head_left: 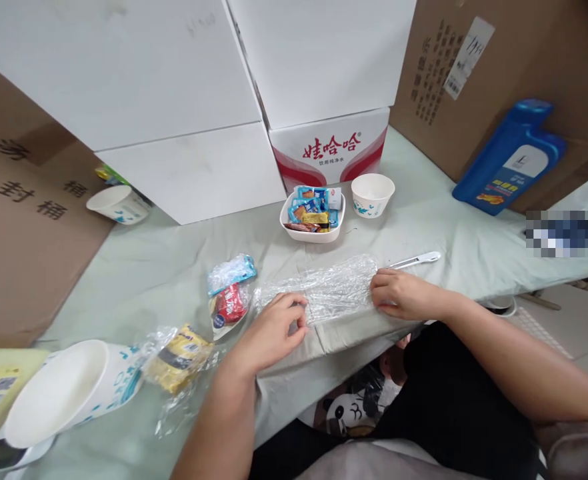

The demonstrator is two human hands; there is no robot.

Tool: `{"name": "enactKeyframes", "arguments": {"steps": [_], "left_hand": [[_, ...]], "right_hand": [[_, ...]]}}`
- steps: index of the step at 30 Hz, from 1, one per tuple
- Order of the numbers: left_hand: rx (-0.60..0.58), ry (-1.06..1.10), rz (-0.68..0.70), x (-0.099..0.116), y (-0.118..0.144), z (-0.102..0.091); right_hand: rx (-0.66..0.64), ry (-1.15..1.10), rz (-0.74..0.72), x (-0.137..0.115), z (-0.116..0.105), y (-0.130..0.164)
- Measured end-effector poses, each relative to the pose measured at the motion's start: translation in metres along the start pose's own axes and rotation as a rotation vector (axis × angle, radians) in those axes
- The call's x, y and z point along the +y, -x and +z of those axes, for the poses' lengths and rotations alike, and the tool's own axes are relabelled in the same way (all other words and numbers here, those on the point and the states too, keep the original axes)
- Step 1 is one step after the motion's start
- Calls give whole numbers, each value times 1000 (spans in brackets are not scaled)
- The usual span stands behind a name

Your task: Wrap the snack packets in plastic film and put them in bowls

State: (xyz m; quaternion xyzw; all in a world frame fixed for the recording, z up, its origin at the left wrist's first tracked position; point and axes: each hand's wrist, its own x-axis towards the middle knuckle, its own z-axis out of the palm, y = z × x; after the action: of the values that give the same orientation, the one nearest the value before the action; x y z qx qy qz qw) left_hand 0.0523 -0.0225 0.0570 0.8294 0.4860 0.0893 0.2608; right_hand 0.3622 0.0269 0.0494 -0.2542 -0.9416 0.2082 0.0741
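Item one: our left hand (273, 331), fingers curled and pinching the left end of one sheet of clear plastic wrap (324, 288). Our right hand (399, 293) presses its bent fingers onto the sheet's right end. The sheet lies flat near the front edge of the table (164, 267), between both hands.

Just beyond our right hand we count one white-handled utensil (417, 260). Left of the sheet: two wrapped snack bundles, one red and blue (230, 293), one yellow (178, 357).

Containers: one white square dish (312, 233) holding several assorted snack packets; beside it one paper cup (373, 195), nothing showing inside; a second cup (117, 203) far left; a third (69, 390) lying tipped at the near left.

One blue jug (511, 157) leans against a cardboard box (499, 67).
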Motion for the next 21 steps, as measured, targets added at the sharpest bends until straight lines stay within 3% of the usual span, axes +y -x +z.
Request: {"name": "enactKeyframes", "arguments": {"steps": [4, 7, 11, 15, 18, 21], "left_hand": [[-19, -37, -53, -6, 4, -2], [-16, -36, -59, -11, 7, -5], [8, 135, -76, -21, 13, -13], [108, 324, -241, -36, 11, -14], [195, 304, -364, -44, 2, -5], [236, 129, -451, -43, -7, 1]], "right_hand": [[76, -156, 60, 6, -8, 6], [33, -253, 200, 11, -14, 10], [0, -327, 309, 17, -14, 8], [56, -407, 428, 20, -8, -1], [119, -317, 544, 18, -1, -11], [154, -154, 638, 15, 6, -21]]}}
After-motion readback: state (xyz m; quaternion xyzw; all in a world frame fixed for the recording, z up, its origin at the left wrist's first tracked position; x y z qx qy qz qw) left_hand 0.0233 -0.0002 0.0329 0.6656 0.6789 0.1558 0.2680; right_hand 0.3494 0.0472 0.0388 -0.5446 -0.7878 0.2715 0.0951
